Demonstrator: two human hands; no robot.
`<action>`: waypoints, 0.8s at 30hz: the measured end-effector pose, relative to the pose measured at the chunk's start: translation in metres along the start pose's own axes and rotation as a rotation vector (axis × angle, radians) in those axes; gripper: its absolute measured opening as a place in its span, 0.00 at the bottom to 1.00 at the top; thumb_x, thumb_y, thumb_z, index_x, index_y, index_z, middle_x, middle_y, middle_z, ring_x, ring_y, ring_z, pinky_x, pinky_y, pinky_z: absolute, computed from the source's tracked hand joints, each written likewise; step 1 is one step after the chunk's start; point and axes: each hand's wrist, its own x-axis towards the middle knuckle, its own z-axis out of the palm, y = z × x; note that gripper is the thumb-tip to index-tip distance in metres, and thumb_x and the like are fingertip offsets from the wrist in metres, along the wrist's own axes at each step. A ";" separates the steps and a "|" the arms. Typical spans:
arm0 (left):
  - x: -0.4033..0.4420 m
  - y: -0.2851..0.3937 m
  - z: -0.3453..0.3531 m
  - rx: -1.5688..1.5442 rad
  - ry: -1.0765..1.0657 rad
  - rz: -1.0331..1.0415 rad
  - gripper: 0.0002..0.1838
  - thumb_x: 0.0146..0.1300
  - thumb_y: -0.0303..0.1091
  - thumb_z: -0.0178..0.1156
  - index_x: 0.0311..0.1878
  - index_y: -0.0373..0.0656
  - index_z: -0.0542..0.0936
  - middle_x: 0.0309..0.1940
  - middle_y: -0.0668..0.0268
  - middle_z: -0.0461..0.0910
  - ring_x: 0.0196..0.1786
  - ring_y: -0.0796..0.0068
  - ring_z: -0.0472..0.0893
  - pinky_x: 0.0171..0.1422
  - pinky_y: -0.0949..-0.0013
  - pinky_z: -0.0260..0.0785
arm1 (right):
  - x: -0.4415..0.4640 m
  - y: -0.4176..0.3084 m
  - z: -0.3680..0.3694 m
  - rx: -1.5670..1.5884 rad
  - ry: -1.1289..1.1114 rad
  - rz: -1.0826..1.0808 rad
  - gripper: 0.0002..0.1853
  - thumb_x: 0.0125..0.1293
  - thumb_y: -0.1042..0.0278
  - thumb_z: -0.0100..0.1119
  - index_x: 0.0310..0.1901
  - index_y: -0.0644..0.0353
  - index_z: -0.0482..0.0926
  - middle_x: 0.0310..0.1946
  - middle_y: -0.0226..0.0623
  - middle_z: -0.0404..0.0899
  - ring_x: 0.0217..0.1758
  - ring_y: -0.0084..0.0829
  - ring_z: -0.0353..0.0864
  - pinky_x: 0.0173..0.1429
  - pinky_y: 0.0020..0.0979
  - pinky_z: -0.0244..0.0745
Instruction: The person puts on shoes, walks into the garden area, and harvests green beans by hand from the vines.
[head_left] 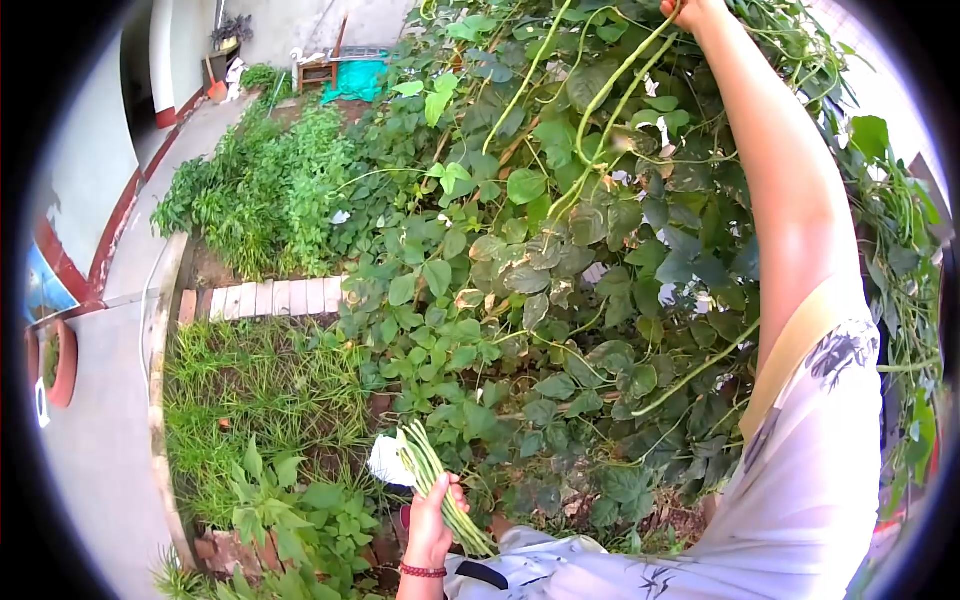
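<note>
Near the bottom centre, my left hand [431, 525], with a red bracelet at the wrist, is closed round a bundle of green long beans [424, 455]. A white object [388, 461] shows beside the upper ends of the bundle; I cannot make out what it is. My right arm reaches up to the top edge of the view. There my right hand [690, 12], partly cut off, has its fingers pinched on hanging long beans [622, 75], which trail down in front of the leafy vines [540, 280]. Another long bean [690, 380] hangs lower, under my right arm.
Dense vines fill the middle and right. Low grassy plants [270, 400] and bushy greens [290, 190] grow on the left, split by a brick row [275, 298]. A kerb [160, 400] borders the concrete path [100, 450], where a potted plant [62, 365] stands.
</note>
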 end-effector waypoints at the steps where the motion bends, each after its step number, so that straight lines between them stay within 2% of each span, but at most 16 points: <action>1: 0.000 0.000 0.001 0.002 -0.003 0.001 0.10 0.69 0.37 0.55 0.40 0.38 0.77 0.23 0.67 0.75 0.25 0.76 0.74 0.33 0.70 0.71 | -0.001 0.000 0.001 0.007 0.010 -0.004 0.09 0.65 0.69 0.45 0.31 0.59 0.75 0.14 0.29 0.69 0.11 0.21 0.60 0.15 0.23 0.61; 6: -0.003 -0.001 0.002 0.041 -0.004 0.016 0.10 0.69 0.36 0.55 0.39 0.38 0.77 0.24 0.67 0.74 0.25 0.75 0.74 0.32 0.69 0.71 | 0.011 0.005 -0.005 0.024 0.035 -0.056 0.07 0.62 0.73 0.49 0.27 0.57 0.75 0.13 0.28 0.66 0.10 0.20 0.58 0.14 0.21 0.56; 10: -0.003 -0.004 0.005 0.042 -0.010 0.003 0.10 0.69 0.37 0.56 0.39 0.38 0.77 0.24 0.67 0.75 0.25 0.75 0.74 0.32 0.70 0.72 | -0.012 0.002 -0.006 0.092 0.126 -0.236 0.06 0.59 0.74 0.50 0.26 0.56 0.74 0.12 0.29 0.64 0.09 0.24 0.55 0.13 0.27 0.48; 14: -0.003 -0.007 0.007 0.054 -0.043 -0.017 0.10 0.68 0.37 0.57 0.39 0.39 0.77 0.24 0.67 0.74 0.25 0.76 0.74 0.32 0.70 0.72 | -0.057 0.001 -0.002 0.051 0.134 -0.299 0.06 0.61 0.73 0.45 0.32 0.56 0.74 0.16 0.33 0.67 0.14 0.24 0.58 0.16 0.28 0.51; 15: -0.004 -0.006 0.008 0.049 -0.045 -0.018 0.10 0.68 0.37 0.57 0.39 0.40 0.77 0.24 0.68 0.75 0.25 0.76 0.73 0.32 0.70 0.71 | -0.051 0.003 -0.005 0.038 0.064 -0.239 0.04 0.63 0.69 0.48 0.33 0.56 0.74 0.19 0.32 0.68 0.16 0.23 0.59 0.19 0.28 0.54; 18: -0.006 -0.004 0.006 0.009 -0.055 -0.006 0.08 0.68 0.36 0.56 0.39 0.41 0.76 0.26 0.67 0.75 0.25 0.76 0.73 0.33 0.71 0.71 | -0.084 0.019 -0.009 0.129 -0.158 -0.243 0.06 0.63 0.65 0.54 0.35 0.57 0.74 0.20 0.31 0.69 0.15 0.23 0.58 0.19 0.28 0.56; 20: -0.005 0.000 0.005 -0.028 -0.118 0.052 0.08 0.69 0.37 0.56 0.39 0.42 0.75 0.29 0.66 0.76 0.28 0.76 0.73 0.34 0.71 0.70 | -0.175 0.033 0.006 0.087 -0.383 -0.307 0.15 0.62 0.67 0.57 0.48 0.62 0.75 0.21 0.33 0.69 0.18 0.24 0.61 0.22 0.28 0.61; 21: -0.005 0.003 0.005 -0.041 -0.148 0.079 0.08 0.69 0.38 0.56 0.38 0.43 0.75 0.30 0.65 0.76 0.29 0.76 0.73 0.35 0.71 0.70 | -0.251 0.028 0.018 -0.203 -0.340 -0.463 0.14 0.64 0.63 0.46 0.43 0.58 0.79 0.23 0.26 0.73 0.17 0.18 0.62 0.24 0.24 0.58; 22: -0.008 0.008 0.008 -0.047 -0.163 0.133 0.09 0.69 0.38 0.55 0.38 0.43 0.74 0.32 0.64 0.76 0.30 0.75 0.74 0.35 0.70 0.71 | -0.289 0.044 0.019 -0.324 -0.402 -0.458 0.15 0.62 0.61 0.47 0.44 0.57 0.80 0.26 0.24 0.76 0.20 0.17 0.67 0.29 0.21 0.62; 23: -0.011 0.016 0.016 -0.056 -0.179 0.187 0.10 0.70 0.39 0.55 0.37 0.43 0.74 0.33 0.63 0.77 0.32 0.74 0.75 0.36 0.70 0.71 | -0.347 0.041 0.030 -0.429 -0.440 -0.251 0.16 0.62 0.60 0.46 0.44 0.56 0.80 0.25 0.24 0.76 0.19 0.17 0.67 0.28 0.21 0.64; 24: -0.014 0.025 0.024 -0.064 -0.197 0.242 0.11 0.70 0.40 0.55 0.37 0.43 0.73 0.35 0.62 0.77 0.34 0.74 0.75 0.37 0.69 0.72 | -0.377 0.063 0.030 -0.324 -0.632 -0.194 0.14 0.63 0.62 0.46 0.44 0.55 0.80 0.23 0.24 0.75 0.18 0.16 0.66 0.24 0.21 0.63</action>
